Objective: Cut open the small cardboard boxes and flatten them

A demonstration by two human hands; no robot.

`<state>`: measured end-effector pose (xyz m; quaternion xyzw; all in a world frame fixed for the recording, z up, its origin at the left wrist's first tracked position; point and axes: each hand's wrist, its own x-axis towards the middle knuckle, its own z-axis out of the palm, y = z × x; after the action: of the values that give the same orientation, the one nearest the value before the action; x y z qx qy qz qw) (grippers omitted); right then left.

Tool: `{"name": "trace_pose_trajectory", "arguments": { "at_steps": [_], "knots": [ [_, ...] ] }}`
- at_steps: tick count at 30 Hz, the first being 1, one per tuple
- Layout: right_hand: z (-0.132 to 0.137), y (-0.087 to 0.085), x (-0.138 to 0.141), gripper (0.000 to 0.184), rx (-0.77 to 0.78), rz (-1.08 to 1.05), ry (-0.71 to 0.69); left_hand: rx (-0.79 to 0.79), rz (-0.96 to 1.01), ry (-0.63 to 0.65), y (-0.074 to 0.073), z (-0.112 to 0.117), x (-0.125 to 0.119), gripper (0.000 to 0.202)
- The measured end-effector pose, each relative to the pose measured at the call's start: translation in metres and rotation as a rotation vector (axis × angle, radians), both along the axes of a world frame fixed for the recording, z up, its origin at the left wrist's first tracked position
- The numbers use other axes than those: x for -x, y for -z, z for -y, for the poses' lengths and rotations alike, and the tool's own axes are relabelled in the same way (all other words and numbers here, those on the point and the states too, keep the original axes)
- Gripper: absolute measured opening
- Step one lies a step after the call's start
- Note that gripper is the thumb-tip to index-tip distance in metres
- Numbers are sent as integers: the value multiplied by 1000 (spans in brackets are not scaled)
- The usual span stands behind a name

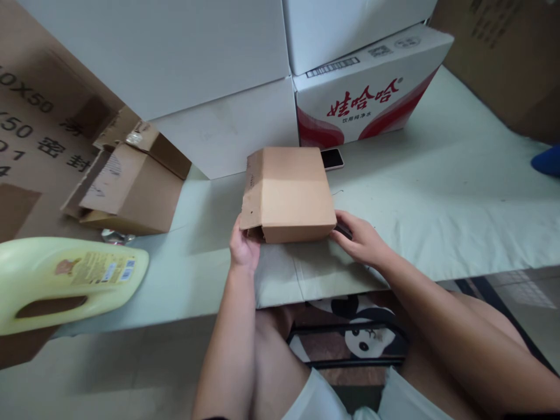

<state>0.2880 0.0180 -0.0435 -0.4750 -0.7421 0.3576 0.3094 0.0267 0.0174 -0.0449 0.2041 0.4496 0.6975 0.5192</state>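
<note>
A small brown cardboard box lies on the cloth-covered table in front of me, its left end flap partly open. My left hand grips the box's near left corner by the flap, thumb hidden behind the cardboard. At the near right corner, my right hand has its fingertips and thumb against the box. A dark narrow patch shows between those fingers; I cannot tell whether it is an object or shadow. Just behind the box lies a phone with a dark screen.
A yellow jug-shaped bottle and another opened cardboard box stand at left. White cartons and a red-and-white water carton line the back. A blue object sits at the right edge. The pale green tablecloth ends near my lap.
</note>
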Motion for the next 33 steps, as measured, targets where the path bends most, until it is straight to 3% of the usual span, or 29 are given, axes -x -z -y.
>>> {"name": "trace_pose_trajectory", "arguments": {
  "at_steps": [16,25,33],
  "knots": [
    [-2,5,2,36,-32,72,30,47,-52,-10,13,-2,6,35],
    [-1,4,5,20,-6,118,45,156,-125,-56,2,-5,-1,29],
    [-2,3,6,15,2,131,25,163,-133,-67,3,-6,-2,26]
  ]
}}
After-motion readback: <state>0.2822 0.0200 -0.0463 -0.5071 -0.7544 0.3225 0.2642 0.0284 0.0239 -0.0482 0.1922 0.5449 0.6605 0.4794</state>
